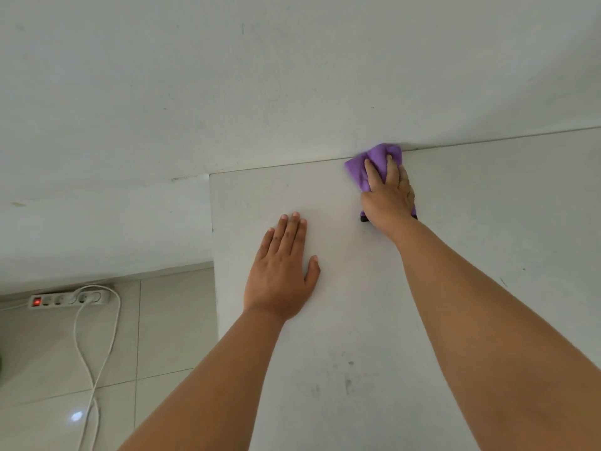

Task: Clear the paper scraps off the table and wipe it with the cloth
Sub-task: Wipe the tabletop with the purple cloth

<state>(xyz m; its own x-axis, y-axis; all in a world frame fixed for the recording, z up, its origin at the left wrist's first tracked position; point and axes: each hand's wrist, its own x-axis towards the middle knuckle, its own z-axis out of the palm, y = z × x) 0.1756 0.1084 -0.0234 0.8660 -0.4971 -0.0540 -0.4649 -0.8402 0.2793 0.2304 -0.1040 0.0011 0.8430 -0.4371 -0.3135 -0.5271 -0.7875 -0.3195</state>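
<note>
1. The white table (487, 222) serves as the landmark; its far edge meets the wall (227, 76).
2. The right hand (388, 196) presses a bunched purple cloth (357, 169) onto the table at that far edge, fingers curled over the fabric.
3. The left hand (282, 271) rests flat on the table nearer the person, fingers straight, holding nothing.
4. Left of the table, a white power strip (68, 299) with a lit red switch lies on the tiled floor (169, 336), its cable (94, 369) trailing toward the person.
</note>
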